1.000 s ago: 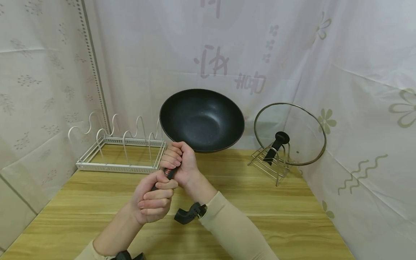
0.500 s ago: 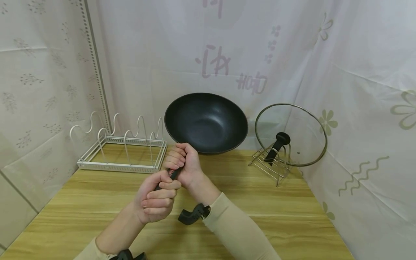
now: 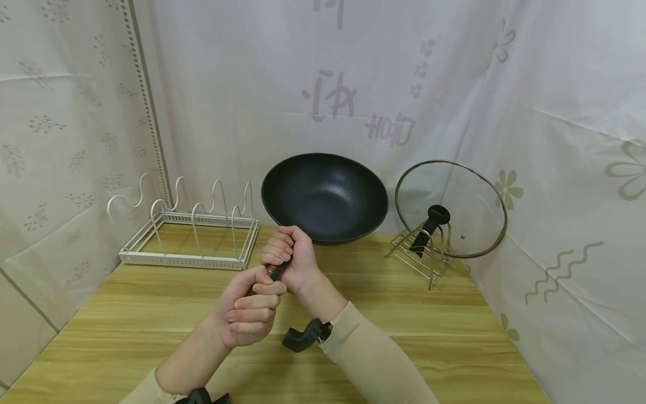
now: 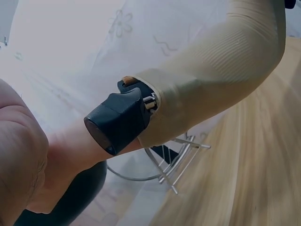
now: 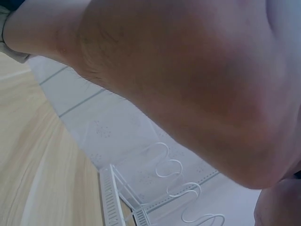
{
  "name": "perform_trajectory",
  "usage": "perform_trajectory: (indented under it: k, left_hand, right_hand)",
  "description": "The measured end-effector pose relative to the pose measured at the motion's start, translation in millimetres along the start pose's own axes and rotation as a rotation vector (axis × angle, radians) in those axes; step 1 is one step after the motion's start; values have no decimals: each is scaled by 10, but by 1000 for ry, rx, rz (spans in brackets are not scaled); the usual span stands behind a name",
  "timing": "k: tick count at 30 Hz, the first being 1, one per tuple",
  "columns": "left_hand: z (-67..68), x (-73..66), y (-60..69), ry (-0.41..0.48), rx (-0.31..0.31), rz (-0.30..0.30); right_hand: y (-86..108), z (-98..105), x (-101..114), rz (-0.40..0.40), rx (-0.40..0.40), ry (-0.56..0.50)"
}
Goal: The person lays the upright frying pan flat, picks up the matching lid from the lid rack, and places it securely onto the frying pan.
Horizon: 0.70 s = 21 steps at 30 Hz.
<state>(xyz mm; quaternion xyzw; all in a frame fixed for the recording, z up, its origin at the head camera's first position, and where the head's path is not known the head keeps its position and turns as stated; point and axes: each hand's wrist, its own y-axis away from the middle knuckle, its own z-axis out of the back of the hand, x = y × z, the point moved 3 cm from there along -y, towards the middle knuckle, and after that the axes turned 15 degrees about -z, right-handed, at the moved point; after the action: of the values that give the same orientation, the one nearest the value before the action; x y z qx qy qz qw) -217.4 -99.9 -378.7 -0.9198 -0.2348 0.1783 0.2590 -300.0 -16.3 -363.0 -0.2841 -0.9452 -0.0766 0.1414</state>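
Note:
A black wok [image 3: 325,196] hangs in front of me above the table in the head view, its bowl tilted so the inside faces me. Both hands grip its dark handle [image 3: 276,270]. My left hand [image 3: 250,310] curls round the near end, while my right hand [image 3: 294,259] holds the handle farther up, close to the rim. Part of the dark wok [image 4: 84,188] shows behind the hands in the left wrist view. Most of the handle is hidden by fingers.
Left of the wok, a white wire pan rack [image 3: 187,261] stands on the wooden table [image 3: 404,348]. To the right, a glass lid [image 3: 474,207] with a black knob leans upright in a small metal stand [image 3: 431,269]. Patterned curtains [image 3: 212,112] enclose the back and sides.
The wok and both hands have moved slightly right and downward in the head view. Both hands have kept their grip on the handle. Rack and lid stay put.

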Motion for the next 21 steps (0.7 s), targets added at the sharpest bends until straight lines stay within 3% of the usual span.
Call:
perform_trajectory:
  k: [21]
  left_hand:
    - [62,50,-12,43,-48,-11]
  right_hand:
    - [29,131,23,2,-42,-28]
